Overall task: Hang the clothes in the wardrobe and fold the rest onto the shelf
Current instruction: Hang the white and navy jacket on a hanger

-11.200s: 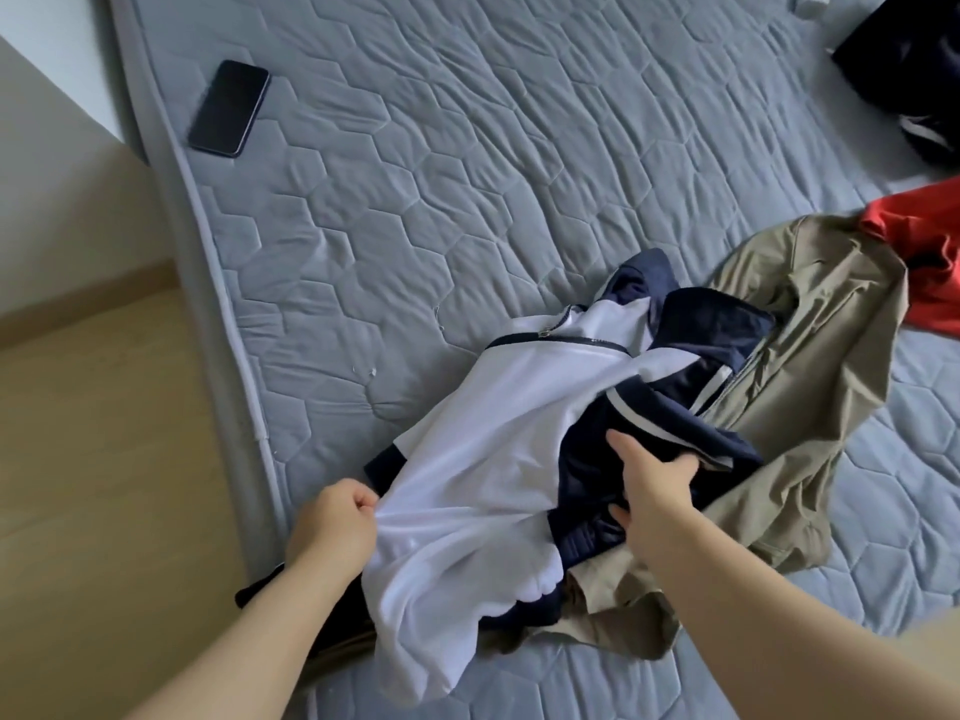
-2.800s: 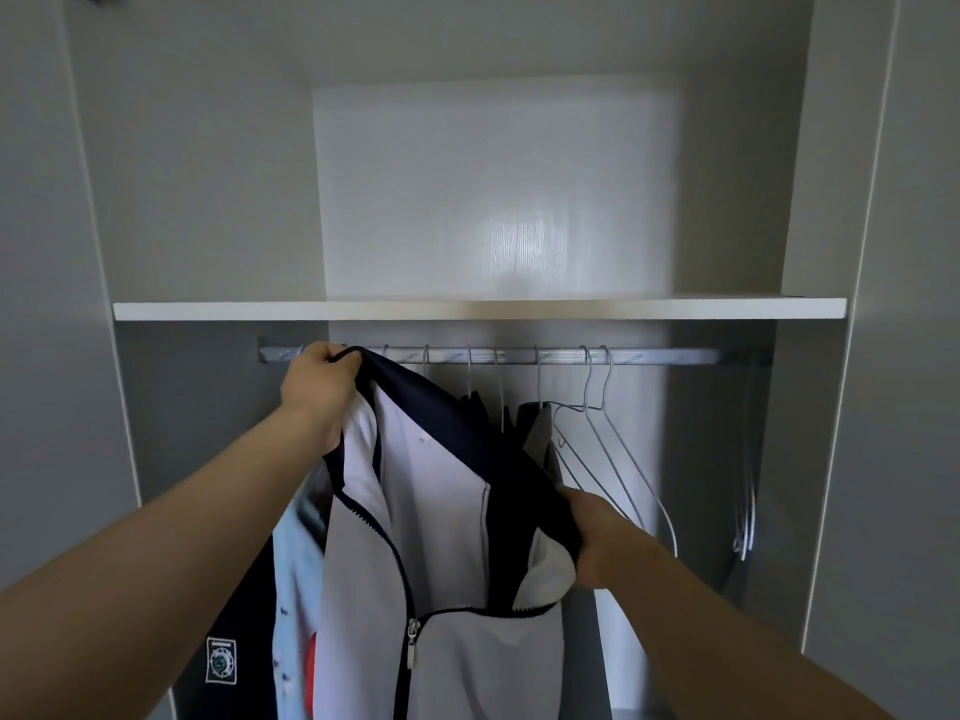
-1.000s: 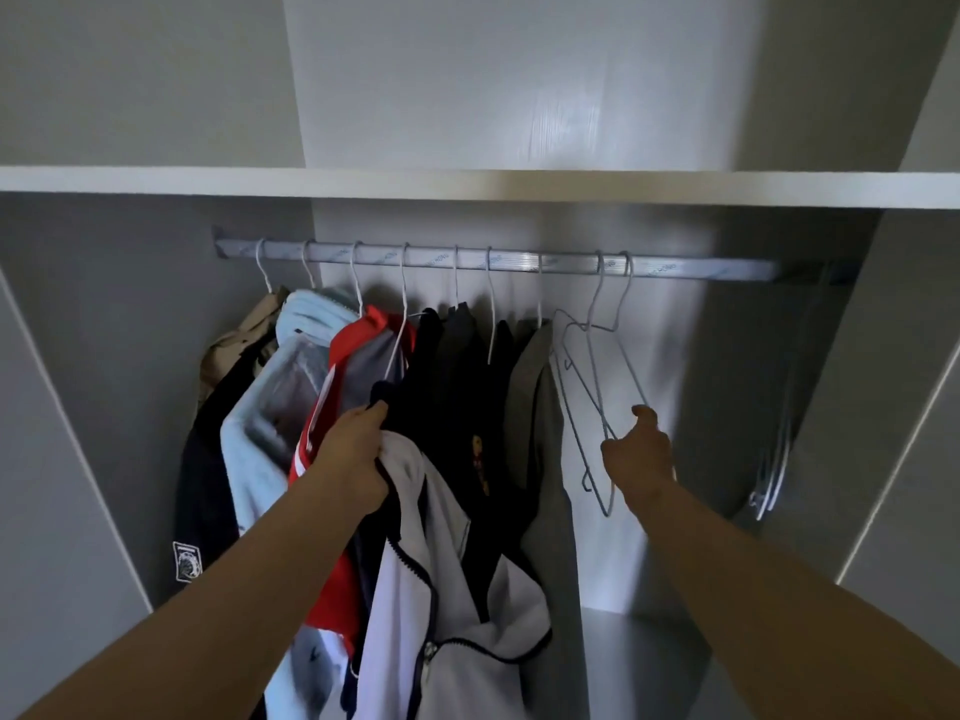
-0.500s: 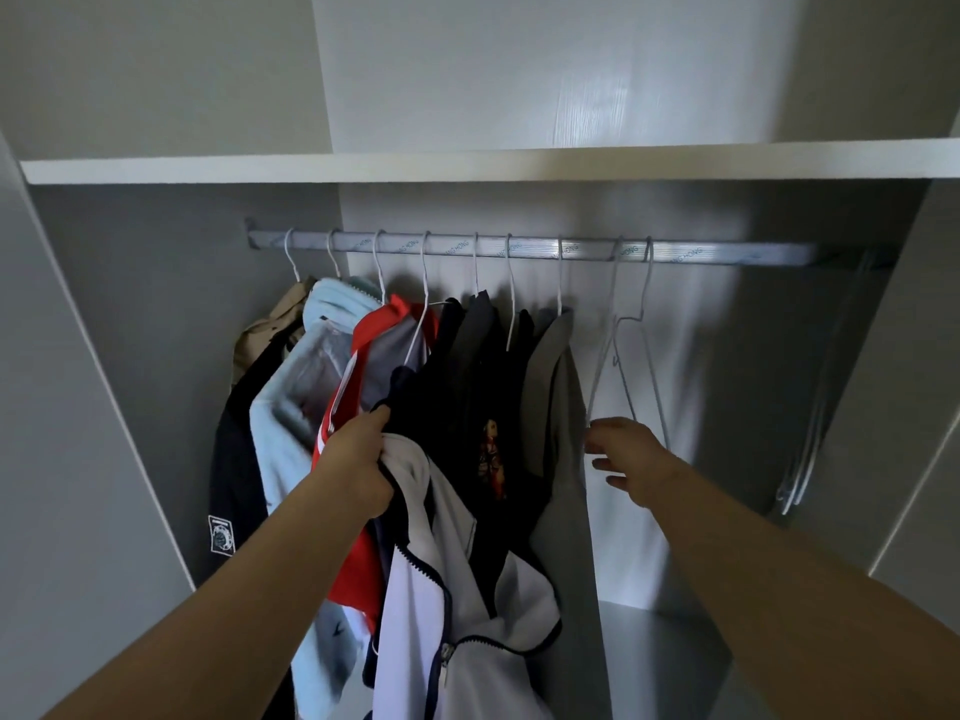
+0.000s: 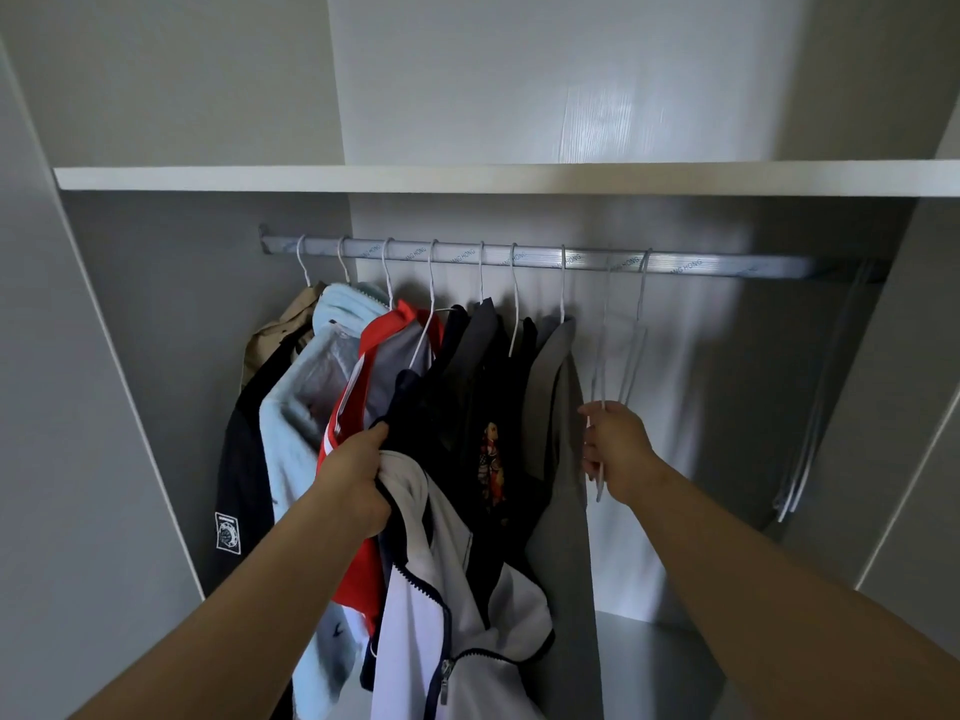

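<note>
White-and-navy zip-front jacket [image 5: 441, 589] was off the rail, bunched near its collar in the left hand [image 5: 353, 480], fingers curled tight round the fabric. It hung from that fist in front of the clothes already on hangers. Zip was partly done up, with the pull near the bottom edge of the view.

Right hand [image 5: 618, 449] was closed round the lower wire of the thin white wire hangers [image 5: 621, 356]. Two bare hooks sat over the rail there. Both were motion-blurred, so I could not tell whether the hand held one hanger or both. A wire end stuck out below the hand.

Silver metal hanging rail [image 5: 727, 266] ran just under the white wardrobe shelf [image 5: 467, 178].

Hung on the rail, left to right:
- beige jacket [image 5: 280, 330]
- dark navy jacket with a white square patch [image 5: 236, 485], low on the left
- pale blue fleece [image 5: 301, 418]
- red-and-grey top [image 5: 374, 366]
- several black garments [image 5: 467, 376], one with a small red print
- long grey garment [image 5: 558, 433], just beside the held hangers

Garments were packed touching each other on the left half of the rail. A bundle of spare white hangers [image 5: 810, 433] hung at the far right end, well apart from the right hand. Pale wardrobe floor panel [image 5: 654, 662] showed below the right forearm.
</note>
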Available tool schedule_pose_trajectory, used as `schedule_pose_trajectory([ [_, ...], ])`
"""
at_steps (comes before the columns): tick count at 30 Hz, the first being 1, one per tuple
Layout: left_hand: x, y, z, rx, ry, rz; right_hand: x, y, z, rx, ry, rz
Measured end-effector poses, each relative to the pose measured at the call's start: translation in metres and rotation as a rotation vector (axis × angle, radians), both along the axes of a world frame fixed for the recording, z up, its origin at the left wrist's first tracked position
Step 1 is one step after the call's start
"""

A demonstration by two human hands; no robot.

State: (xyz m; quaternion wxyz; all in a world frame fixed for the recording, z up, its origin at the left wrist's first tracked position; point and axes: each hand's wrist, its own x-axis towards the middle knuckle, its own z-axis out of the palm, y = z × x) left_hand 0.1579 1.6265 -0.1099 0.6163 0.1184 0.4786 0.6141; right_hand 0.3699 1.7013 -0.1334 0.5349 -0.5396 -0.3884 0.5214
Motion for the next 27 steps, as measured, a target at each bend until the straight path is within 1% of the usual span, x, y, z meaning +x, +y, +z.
schedule_pose_trajectory([
  [5,0.0,0.002,-0.002,0.024,0.005,-0.013,0.001,-0.002,0.009,0.129,-0.034,-0.005],
  [10,-0.001,0.002,-0.002,0.047,0.031,-0.053,-0.004,-0.017,0.005,0.198,0.006,-0.024],
  [13,0.003,0.002,0.001,0.047,0.1,-0.094,-0.011,-0.035,-0.002,0.193,-0.006,-0.032],
  [17,0.008,-0.002,0.001,0.03,0.196,-0.224,-0.015,-0.068,-0.012,0.193,-0.015,-0.057],
  [22,0.004,-0.006,-0.009,0.076,0.323,-0.328,-0.024,-0.111,-0.027,0.242,-0.152,-0.18],
  [25,-0.005,-0.022,-0.016,0.08,0.304,-0.436,-0.037,-0.141,-0.033,0.259,-0.131,-0.254],
  [27,-0.013,-0.039,-0.017,0.109,0.245,-0.512,-0.049,-0.167,-0.034,0.277,-0.12,-0.306],
])
